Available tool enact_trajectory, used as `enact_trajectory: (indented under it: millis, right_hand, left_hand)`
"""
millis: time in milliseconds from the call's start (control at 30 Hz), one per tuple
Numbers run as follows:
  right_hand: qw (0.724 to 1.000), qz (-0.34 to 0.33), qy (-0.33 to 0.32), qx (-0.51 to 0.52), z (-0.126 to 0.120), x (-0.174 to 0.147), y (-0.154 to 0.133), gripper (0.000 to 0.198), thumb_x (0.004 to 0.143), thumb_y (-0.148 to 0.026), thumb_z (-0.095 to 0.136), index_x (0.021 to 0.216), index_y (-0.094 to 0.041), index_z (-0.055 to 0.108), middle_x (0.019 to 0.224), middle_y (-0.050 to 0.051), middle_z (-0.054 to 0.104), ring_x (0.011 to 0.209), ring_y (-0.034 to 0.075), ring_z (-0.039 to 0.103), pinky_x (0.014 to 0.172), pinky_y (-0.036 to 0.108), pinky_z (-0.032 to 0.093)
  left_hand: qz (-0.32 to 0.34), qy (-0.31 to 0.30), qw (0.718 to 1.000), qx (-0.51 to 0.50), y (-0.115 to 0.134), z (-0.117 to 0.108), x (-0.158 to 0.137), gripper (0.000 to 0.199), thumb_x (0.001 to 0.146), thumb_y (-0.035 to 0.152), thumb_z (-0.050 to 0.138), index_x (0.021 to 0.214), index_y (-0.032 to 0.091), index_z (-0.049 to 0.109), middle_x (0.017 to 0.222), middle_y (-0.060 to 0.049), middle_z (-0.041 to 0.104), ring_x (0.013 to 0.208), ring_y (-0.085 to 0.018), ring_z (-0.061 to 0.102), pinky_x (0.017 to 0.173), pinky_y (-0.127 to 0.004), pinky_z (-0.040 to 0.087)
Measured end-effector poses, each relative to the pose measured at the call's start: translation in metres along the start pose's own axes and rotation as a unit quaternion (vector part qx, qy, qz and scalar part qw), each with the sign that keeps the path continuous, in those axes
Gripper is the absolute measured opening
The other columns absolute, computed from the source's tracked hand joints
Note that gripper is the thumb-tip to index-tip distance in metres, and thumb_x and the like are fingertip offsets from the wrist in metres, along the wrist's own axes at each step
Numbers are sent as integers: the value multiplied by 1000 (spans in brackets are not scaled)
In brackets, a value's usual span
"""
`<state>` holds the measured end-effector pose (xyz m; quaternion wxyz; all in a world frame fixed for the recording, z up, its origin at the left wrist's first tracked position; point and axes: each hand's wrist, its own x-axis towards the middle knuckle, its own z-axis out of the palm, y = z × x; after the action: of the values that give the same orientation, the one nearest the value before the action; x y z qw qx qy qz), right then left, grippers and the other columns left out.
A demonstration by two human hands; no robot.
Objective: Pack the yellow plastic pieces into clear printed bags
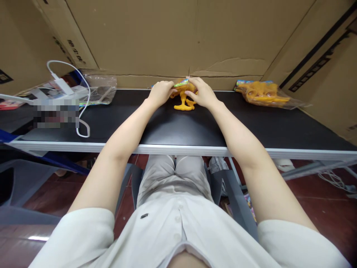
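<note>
At the far middle of the black table, both hands are on a small clear plastic bag (180, 84) with a bright printed strip. My left hand (162, 93) grips its left side, fingers curled inward. On the opposite side, my right hand (204, 93) has its fingers bent over the bag's edge, thumb pointing in. Yellow plastic toy pieces (183, 107) lie between the hands, and one with a wide T-shaped end points toward me. Whether these pieces are inside the bag or in front of it is hard to make out. The fingertips are partly hidden.
A bag of similar yellow pieces (263, 95) lies at the right. On the left are a white power strip (63, 87) with a looping cable, and a clear plastic bag (103, 89). Cardboard walls (167, 41) enclose the black table (181, 130) at the back and sides.
</note>
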<state>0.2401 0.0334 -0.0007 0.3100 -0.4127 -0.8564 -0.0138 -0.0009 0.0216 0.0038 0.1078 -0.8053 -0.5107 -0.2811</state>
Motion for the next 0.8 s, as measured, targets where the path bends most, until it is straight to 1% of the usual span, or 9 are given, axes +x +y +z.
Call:
enact_trajectory:
  millis: [100, 167, 267, 400, 500, 600, 667, 733, 800]
  right_hand:
    - [1000, -14, 2, -17, -6, 1, -11, 49, 107, -40, 50, 150, -22, 68, 155, 14, 65, 146, 38, 60, 126, 59, 45]
    - [1000, -8, -2, -28, -6, 1, -14, 49, 109, -43, 50, 148, -20, 70, 152, 16, 67, 143, 38, 62, 125, 58, 46]
    - [1000, -3, 11, -14, -4, 1, -15, 53, 105, -52, 60, 146, -20, 71, 150, 17, 68, 140, 39, 64, 123, 57, 47]
    - [998, -9, 47, 45, -3, 1, -16, 35, 102, -50, 65, 124, -27, 79, 138, 12, 75, 132, 36, 68, 119, 54, 50]
    - [996, -7, 58, 60, -4, 3, -15, 28, 102, -50, 63, 108, -29, 80, 129, 10, 79, 129, 37, 68, 117, 56, 52]
    - [995, 13, 79, 59, -5, 5, -8, 31, 102, -55, 62, 98, -29, 77, 115, 11, 79, 124, 39, 69, 117, 58, 52]
    - [994, 25, 95, 53, -4, 6, -2, 35, 103, -59, 59, 95, -29, 75, 107, 13, 78, 121, 39, 69, 117, 58, 53]
    - [993, 32, 102, 46, -3, 6, 2, 39, 104, -61, 56, 93, -29, 73, 104, 14, 77, 120, 39, 69, 117, 59, 52]
    - [994, 36, 101, 38, -2, 6, 4, 40, 105, -61, 54, 90, -28, 71, 104, 14, 76, 119, 40, 69, 116, 61, 52]
  left_hand:
    - [23, 11, 1000, -11, -2, 1, 1, 16, 100, 20, 60, 100, 20, 76, 105, -14, 81, 107, -31, 74, 92, -39, 55]
    - [34, 17, 999, -20, -5, 1, 0, 17, 99, 19, 58, 98, 21, 74, 104, -13, 80, 106, -30, 74, 91, -38, 54]
    - [59, 30, 997, -42, -7, 3, -2, 20, 99, 17, 54, 98, 21, 73, 107, -12, 80, 107, -30, 74, 92, -39, 54]
    - [94, 45, 991, -78, -2, 6, -3, 23, 99, 16, 52, 101, 23, 74, 117, -11, 79, 113, -29, 74, 96, -38, 55]
    - [105, 46, 988, -101, 1, 8, -1, 24, 99, 17, 52, 104, 24, 74, 116, -10, 80, 115, -29, 74, 98, -39, 56]
    - [84, 47, 989, -115, -3, 5, 1, 25, 97, 21, 59, 116, 24, 75, 122, -10, 80, 119, -31, 73, 105, -41, 55]
    - [60, 44, 991, -114, -10, 2, 1, 32, 92, 25, 69, 124, 23, 74, 128, -10, 80, 122, -32, 72, 107, -42, 54]
    - [34, 29, 994, -101, -18, -1, 0, 34, 86, 29, 78, 119, 24, 77, 123, -10, 81, 120, -35, 72, 106, -44, 55]
    - [3, 3, 997, -78, -26, -4, 0, 25, 83, 31, 82, 107, 24, 80, 113, -10, 83, 117, -38, 72, 104, -47, 56]
